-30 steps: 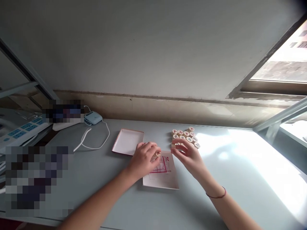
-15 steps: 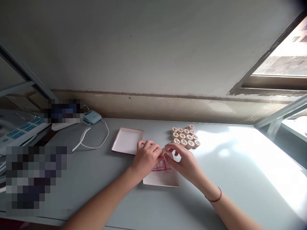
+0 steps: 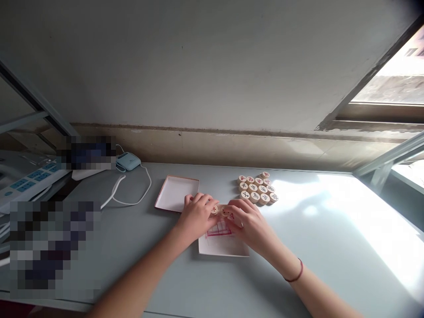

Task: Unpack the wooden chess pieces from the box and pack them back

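Over the far end of a shallow white box (image 3: 223,250) with pink grid lines inside, both my hands are at work. My left hand (image 3: 197,215) is closed at the side of a round wooden Chinese chess piece (image 3: 214,210) with a red character. Just to its right, the fingers of my right hand (image 3: 251,219) curl round a second chess piece (image 3: 225,212), partly covered by them. Red marks by the right fingertips may belong to another piece; I cannot tell. Several chess pieces (image 3: 253,187), red and black, stand in stacked rows beyond my right hand.
A second shallow tray with a red edge (image 3: 160,190) lies behind my left hand. Further left are a light-blue device (image 3: 128,161), a white cable (image 3: 150,179) and a power strip (image 3: 26,183). Bright sunlight falls on the table's right side (image 3: 347,212).
My hands have moved slightly apart, the left one a little to the left. A red-marked chess piece now shows by my left fingers, and another lies under my right fingers.
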`<action>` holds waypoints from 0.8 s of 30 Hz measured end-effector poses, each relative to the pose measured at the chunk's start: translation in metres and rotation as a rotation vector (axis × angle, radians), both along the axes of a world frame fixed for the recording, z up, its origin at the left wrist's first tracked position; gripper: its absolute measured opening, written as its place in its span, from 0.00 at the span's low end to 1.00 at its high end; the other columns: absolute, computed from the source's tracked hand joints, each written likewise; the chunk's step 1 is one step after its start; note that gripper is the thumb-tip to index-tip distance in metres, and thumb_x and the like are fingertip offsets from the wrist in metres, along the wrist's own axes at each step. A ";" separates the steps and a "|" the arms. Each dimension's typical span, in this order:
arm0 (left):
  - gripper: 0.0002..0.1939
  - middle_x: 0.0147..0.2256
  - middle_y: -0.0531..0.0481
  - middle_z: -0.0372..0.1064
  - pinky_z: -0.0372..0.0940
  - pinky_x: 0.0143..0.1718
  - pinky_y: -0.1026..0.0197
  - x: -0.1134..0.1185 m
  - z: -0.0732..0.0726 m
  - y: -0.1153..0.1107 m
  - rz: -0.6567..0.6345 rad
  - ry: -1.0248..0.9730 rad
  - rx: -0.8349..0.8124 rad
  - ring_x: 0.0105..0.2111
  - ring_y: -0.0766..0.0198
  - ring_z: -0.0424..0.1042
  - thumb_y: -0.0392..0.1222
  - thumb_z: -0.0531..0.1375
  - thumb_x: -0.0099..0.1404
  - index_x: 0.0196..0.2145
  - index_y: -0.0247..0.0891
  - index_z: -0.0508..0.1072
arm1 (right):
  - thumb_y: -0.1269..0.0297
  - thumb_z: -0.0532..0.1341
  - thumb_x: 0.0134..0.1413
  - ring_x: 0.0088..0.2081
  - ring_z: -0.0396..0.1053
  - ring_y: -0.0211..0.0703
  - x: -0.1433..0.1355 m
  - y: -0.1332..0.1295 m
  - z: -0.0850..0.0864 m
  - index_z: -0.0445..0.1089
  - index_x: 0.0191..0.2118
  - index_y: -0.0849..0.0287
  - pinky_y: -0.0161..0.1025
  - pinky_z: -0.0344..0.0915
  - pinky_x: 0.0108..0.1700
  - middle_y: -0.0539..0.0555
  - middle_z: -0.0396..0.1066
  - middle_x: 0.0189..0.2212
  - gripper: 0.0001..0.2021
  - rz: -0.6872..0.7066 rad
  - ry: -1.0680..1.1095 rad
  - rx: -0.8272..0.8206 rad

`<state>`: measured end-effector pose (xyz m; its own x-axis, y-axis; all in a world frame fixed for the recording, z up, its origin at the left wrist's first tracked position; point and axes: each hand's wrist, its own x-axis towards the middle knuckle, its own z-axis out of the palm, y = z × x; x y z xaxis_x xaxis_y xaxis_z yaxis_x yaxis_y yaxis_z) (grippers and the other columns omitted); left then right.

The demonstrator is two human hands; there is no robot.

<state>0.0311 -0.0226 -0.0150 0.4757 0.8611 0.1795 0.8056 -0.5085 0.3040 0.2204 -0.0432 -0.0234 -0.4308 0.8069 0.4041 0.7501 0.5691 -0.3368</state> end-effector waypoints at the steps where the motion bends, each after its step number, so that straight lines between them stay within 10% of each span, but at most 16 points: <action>1: 0.11 0.42 0.50 0.73 0.54 0.43 0.53 0.000 0.000 0.000 -0.001 0.002 -0.018 0.44 0.57 0.68 0.44 0.58 0.66 0.46 0.44 0.71 | 0.70 0.55 0.59 0.38 0.65 0.49 0.000 0.000 0.000 0.70 0.41 0.55 0.44 0.65 0.38 0.58 0.71 0.39 0.08 -0.010 -0.039 0.015; 16: 0.17 0.44 0.49 0.72 0.55 0.47 0.50 0.006 0.009 0.000 -0.028 0.028 -0.082 0.45 0.54 0.68 0.49 0.61 0.63 0.48 0.43 0.69 | 0.63 0.57 0.59 0.35 0.68 0.47 0.005 0.007 0.017 0.70 0.39 0.55 0.43 0.64 0.37 0.55 0.73 0.32 0.06 -0.062 0.074 -0.041; 24: 0.11 0.40 0.47 0.71 0.61 0.42 0.56 0.019 0.002 0.007 -0.121 0.114 -0.038 0.41 0.57 0.68 0.42 0.56 0.67 0.46 0.39 0.71 | 0.55 0.57 0.51 0.33 0.71 0.44 0.079 0.073 0.050 0.71 0.36 0.58 0.38 0.65 0.32 0.56 0.75 0.36 0.13 -0.631 0.384 -0.134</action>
<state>0.0499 -0.0160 -0.0128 0.5916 0.8015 0.0872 0.7696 -0.5936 0.2353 0.2995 0.0299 0.0270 0.2812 0.9070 0.3137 0.7364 0.0057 -0.6765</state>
